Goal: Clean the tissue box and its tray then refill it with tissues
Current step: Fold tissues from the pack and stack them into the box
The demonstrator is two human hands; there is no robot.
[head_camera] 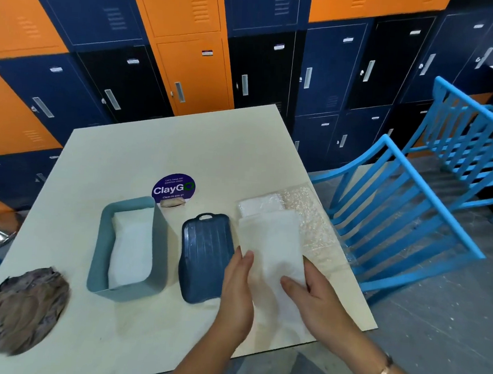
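I see the tissue stack (270, 247) right of centre on the pale table (183, 152). My left hand (239, 280) lies flat-fingered against one edge, and my right hand (316, 298) has its fingers curled round the other, thumb on top. Lockers (190, 64) stand behind and a blue chair (399, 213) to the right. A dark tray (204, 257) lies just left of the stack, and beyond it the grey tissue box (100, 234) holds tissues.

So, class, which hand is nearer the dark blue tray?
Left. The left hand sits beside the dark blue tray; the right hand is farther right, across the tissue stack.
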